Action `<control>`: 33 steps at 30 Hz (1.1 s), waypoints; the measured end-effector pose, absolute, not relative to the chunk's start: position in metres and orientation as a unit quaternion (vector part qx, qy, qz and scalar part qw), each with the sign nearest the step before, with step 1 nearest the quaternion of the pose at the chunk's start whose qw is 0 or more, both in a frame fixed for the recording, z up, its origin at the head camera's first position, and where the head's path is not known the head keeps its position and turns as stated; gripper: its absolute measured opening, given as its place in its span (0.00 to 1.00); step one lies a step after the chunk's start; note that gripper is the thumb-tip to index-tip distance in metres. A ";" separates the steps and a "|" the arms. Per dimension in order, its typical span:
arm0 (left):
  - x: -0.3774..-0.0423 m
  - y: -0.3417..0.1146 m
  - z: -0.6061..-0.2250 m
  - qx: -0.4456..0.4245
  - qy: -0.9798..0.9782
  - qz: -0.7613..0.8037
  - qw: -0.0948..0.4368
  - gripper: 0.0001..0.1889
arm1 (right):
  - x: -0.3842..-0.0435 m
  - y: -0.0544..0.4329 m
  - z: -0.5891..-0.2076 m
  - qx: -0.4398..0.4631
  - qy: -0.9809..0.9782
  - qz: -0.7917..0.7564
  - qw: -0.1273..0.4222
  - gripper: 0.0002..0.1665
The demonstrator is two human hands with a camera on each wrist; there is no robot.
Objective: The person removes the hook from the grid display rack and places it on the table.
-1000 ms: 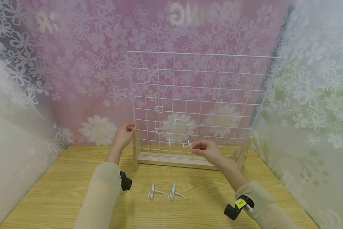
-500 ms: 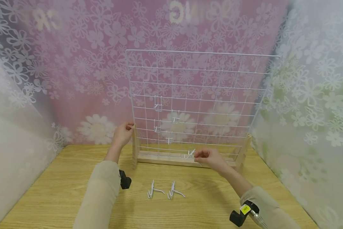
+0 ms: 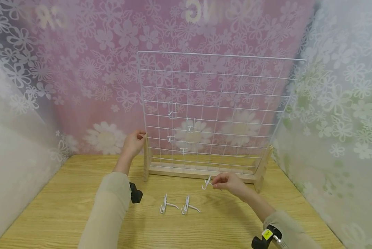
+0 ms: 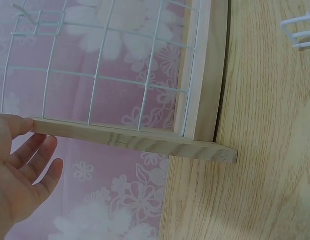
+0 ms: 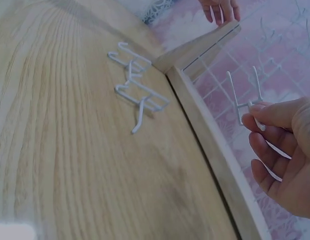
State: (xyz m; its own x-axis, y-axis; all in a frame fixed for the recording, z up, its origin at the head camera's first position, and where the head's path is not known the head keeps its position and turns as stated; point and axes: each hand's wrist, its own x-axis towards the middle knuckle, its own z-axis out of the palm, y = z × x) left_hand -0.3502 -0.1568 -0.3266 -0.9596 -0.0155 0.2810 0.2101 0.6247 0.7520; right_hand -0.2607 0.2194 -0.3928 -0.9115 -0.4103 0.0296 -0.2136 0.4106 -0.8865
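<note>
White wire hook [image 3: 208,182] is pinched by its projecting arm between the thumb and index finger of the right hand [image 3: 230,184]; the remaining fingers are loosely bent. The hook is held in front of the base rail [image 3: 201,172] of a wooden stand, above the worktop [image 3: 229,224]. At 10 o'clock from it, the left hand [image 3: 133,144] is observed: the top end of the left upright [image 4: 139,139] is clasped between thumb and index finger, the other fingers being bent clear of the wood.

Two loose hooks [image 3: 186,205] are found on the worktop between 7 and 8 o'clock from the held hook, set side by side with their arms directed to about 4 o'clock. At 12 o'clock, a white wire grid [image 3: 217,91] is supported upright by the stand. Four hung hooks [image 3: 190,128] are carried on the grid, at about 11 o'clock. Behind the grid, a pink floral backdrop [image 3: 111,86] is seen.
</note>
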 end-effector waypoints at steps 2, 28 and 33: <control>-0.350 -0.157 -0.326 -0.055 -0.891 -0.432 0.131 0.16 | -0.260 0.222 -0.398 -0.187 0.830 -0.515 0.107 0.13; -0.349 -0.156 -0.326 -0.058 -0.889 -0.431 0.142 0.15 | -0.260 0.227 -0.443 -0.217 0.840 -0.483 0.115 0.06; -0.350 -0.156 -0.327 -0.058 -0.889 -0.433 0.137 0.15 | -0.260 0.227 -0.449 -0.223 0.843 -0.475 0.121 0.06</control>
